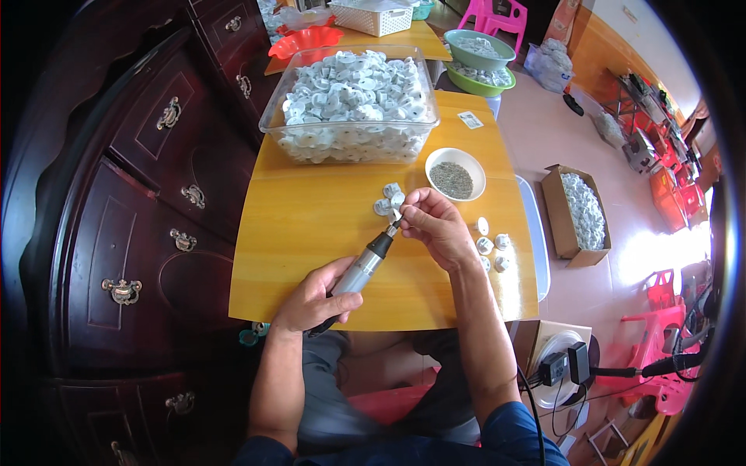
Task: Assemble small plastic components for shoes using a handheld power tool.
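My left hand [320, 297] is wrapped around a grey-and-black electric screwdriver [362, 270], which slants up to the right across the table. At its tip, my right hand [437, 225] has thumb and fingers pinched together; whatever they hold is too small and covered to make out. Just beyond the tip sits a small cluster of white plastic parts [382, 206], partly hidden by my fingers. To the right of my right hand lie several more white plastic parts [502, 241]. A white bowl [479, 186] of small metal screws [451, 180] stands behind that hand.
A clear plastic bin [268, 116] heaped with white parts stands at the table's [264, 256] far side. Dark wooden cabinets [148, 210] line the left. On the right floor are a cardboard box [561, 203] of white parts and a pink stool [649, 349]. Stacked basins [505, 53] stand behind.
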Demonstrator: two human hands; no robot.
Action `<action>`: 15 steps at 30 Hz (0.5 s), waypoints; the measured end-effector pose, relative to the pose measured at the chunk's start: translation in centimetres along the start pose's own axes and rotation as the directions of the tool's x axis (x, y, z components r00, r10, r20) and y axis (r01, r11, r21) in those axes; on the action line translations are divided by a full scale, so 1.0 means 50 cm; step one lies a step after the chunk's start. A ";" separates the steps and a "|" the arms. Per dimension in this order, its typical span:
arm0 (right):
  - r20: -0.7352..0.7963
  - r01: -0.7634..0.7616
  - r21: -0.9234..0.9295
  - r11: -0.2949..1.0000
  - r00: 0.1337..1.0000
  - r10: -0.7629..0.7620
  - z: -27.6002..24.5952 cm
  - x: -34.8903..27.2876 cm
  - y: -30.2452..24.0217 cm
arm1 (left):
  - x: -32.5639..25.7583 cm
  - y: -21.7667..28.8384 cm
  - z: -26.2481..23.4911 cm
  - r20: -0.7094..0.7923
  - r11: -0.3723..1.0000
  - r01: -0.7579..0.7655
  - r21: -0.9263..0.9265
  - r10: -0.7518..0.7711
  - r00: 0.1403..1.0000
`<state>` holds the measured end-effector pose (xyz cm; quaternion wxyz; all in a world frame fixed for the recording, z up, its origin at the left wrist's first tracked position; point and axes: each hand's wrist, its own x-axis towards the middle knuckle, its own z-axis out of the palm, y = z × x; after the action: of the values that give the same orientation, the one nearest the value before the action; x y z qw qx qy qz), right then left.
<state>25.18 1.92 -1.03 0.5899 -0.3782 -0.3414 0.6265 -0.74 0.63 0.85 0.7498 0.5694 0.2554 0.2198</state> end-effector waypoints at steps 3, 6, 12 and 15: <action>-0.004 -0.021 0.010 1.000 1.000 0.021 0.011 -0.005 -0.009 | 0.001 0.002 0.003 -0.039 1.000 -0.016 -0.014 0.015 0.999; -0.140 0.071 -0.280 0.957 0.984 -0.114 0.012 0.003 -0.001 | -0.003 0.001 -0.001 -0.091 0.998 -0.062 -0.007 0.061 0.994; -0.044 0.151 -0.898 0.414 0.904 -0.425 0.018 -0.001 0.025 | -0.005 0.001 -0.014 -0.134 0.996 -0.079 -0.038 0.073 0.988; 0.003 0.132 -0.959 0.252 0.892 -0.453 0.025 0.004 0.037 | -0.003 0.011 -0.005 -0.142 0.994 -0.091 -0.068 0.080 0.987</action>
<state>23.21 1.99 -2.07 0.4040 -0.6603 -0.6202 0.1267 -1.04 0.88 1.35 0.7407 0.5347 0.2740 0.3005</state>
